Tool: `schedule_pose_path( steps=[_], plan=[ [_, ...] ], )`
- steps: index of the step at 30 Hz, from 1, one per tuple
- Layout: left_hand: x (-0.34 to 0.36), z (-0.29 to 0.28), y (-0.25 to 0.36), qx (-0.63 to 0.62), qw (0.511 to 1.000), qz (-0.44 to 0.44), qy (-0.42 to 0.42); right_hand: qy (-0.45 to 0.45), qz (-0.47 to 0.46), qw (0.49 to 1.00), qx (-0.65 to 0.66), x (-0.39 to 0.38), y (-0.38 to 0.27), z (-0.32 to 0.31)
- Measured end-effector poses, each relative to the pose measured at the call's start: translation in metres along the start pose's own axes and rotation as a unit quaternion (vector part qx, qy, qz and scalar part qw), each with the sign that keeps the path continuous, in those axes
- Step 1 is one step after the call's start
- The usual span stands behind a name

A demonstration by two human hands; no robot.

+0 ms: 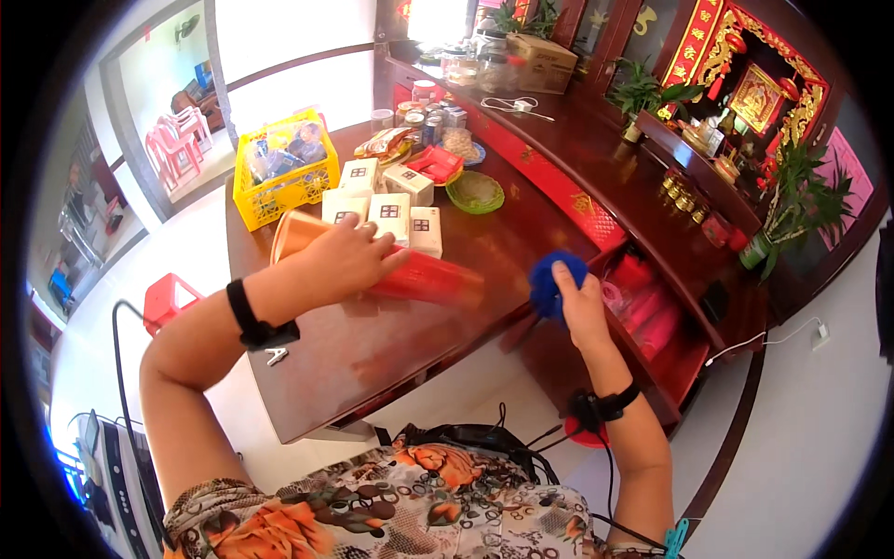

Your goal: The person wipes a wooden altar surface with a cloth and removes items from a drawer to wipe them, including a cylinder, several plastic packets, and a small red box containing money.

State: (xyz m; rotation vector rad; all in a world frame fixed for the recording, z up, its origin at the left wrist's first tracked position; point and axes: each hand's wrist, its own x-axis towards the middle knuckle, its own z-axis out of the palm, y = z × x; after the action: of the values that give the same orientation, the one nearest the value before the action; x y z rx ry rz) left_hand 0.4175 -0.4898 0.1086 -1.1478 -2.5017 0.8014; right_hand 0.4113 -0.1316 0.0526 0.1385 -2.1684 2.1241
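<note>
My left hand is closed over a long red tube-like object with an orange, wider end, held tilted above the wooden table; motion blurs its far part. My right hand grips a round blue cloth or pad over the table's right edge, beside an open drawer with red and pink items. Just behind my left hand stand several white packets.
A yellow crate of bottles, a green basket and jars share the table. The altar cabinet with plants runs along the right. A red stool stands at left.
</note>
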Motion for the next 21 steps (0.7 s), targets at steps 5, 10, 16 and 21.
schedule_pose_path(
  steps=[5,10,16,21],
  plan=[
    [0.035,-0.006,0.007,0.034,0.992,0.124,-0.009,-0.094,-0.187,0.966,-0.15,0.008,-0.007,0.053],
    [0.059,-0.001,0.018,0.075,0.985,0.158,-0.003,-0.271,-0.163,0.945,-0.08,0.016,0.021,0.095],
    [0.087,0.014,0.036,0.107,0.987,0.116,0.027,-0.392,-0.053,0.888,-0.236,0.026,0.119,0.065],
    [0.109,0.009,0.057,0.112,0.98,0.165,-0.002,-0.259,-0.033,0.9,-0.348,0.046,0.092,0.043]
  ],
)
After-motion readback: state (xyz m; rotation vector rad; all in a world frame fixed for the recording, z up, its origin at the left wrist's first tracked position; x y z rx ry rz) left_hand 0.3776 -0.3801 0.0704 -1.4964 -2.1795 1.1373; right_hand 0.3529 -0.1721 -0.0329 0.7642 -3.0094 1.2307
